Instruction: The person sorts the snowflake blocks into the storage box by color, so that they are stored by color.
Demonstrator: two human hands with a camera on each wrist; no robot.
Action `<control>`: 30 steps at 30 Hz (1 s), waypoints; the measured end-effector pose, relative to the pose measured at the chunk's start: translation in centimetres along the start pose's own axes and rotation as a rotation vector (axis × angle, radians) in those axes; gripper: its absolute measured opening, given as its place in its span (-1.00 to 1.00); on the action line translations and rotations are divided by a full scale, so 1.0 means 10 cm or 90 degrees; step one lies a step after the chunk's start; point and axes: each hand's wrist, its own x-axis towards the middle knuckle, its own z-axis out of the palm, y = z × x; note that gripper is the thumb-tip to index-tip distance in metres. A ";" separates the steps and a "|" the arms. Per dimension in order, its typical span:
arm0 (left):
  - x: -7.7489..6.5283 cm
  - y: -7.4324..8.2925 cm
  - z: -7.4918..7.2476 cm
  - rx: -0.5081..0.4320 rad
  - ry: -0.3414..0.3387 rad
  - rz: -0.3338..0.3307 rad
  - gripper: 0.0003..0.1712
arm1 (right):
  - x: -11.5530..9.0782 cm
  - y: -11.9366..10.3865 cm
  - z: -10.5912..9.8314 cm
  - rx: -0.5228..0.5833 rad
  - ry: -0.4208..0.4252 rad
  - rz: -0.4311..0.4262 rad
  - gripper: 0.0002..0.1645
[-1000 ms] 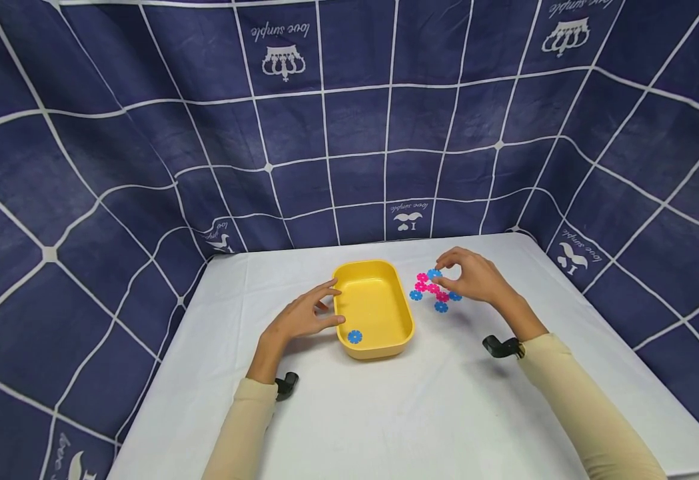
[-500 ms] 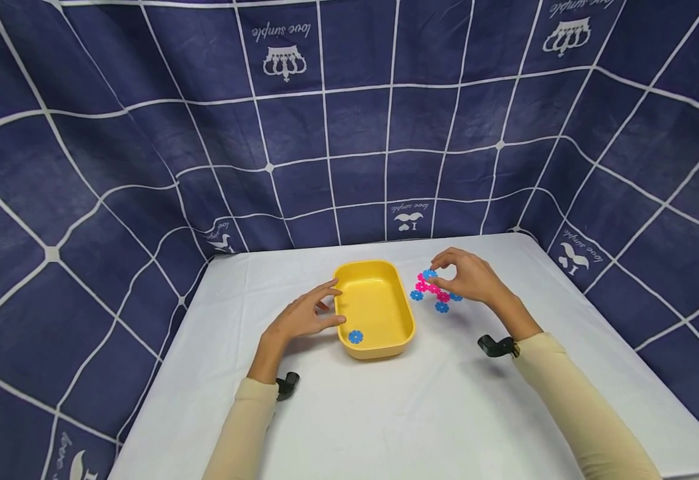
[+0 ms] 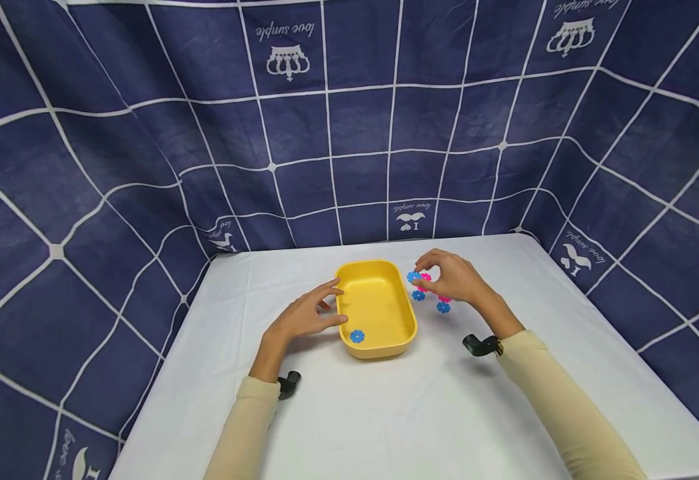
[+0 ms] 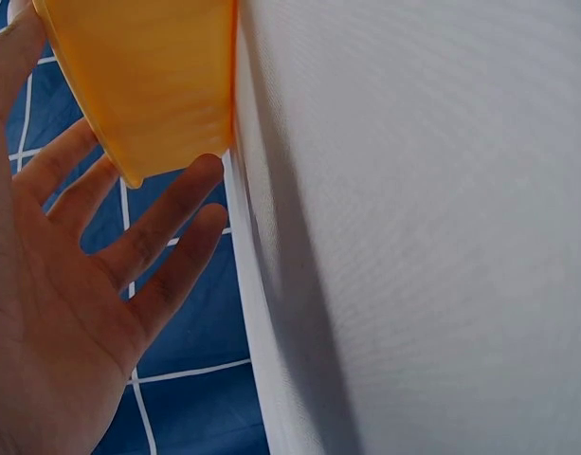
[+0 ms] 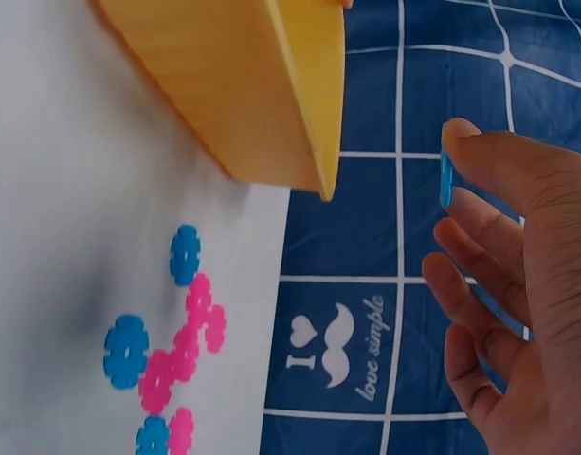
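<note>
My right hand point(image 3: 454, 277) pinches a blue snowflake disc point(image 3: 414, 276) between thumb and index finger, held above the table just right of the tray. In the right wrist view that disc point(image 5: 446, 180) shows edge-on, and the other fingers are loosely bent. A yellow tray point(image 3: 379, 303) stands mid-table with one blue disc point(image 3: 357, 336) in its near left corner. My left hand point(image 3: 304, 313) rests at the tray's left rim, fingers spread and relaxed. Under my right hand lie several pink discs point(image 5: 157, 381) and blue discs point(image 5: 126, 351), partly hidden in the head view.
A white cloth point(image 3: 349, 420) covers the table. Dark blue curtains point(image 3: 361, 120) with white grid lines stand behind it and at both sides. Each wrist carries a small black camera point(image 3: 482, 345).
My right hand has moved left with the pinched blue disc, from over the loose discs toward the tray's right rim. My left hand and the tray have stayed put.
</note>
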 end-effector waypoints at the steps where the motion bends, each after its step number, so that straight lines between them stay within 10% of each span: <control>1: 0.00 0.00 0.00 0.001 0.001 -0.001 -0.13 | 0.01 -0.02 0.01 0.005 0.000 0.000 -0.53; 30: 0.02 0.01 0.04 -0.007 -0.008 -0.034 -0.16 | 0.26 -0.45 0.34 0.054 -0.012 -0.094 -0.60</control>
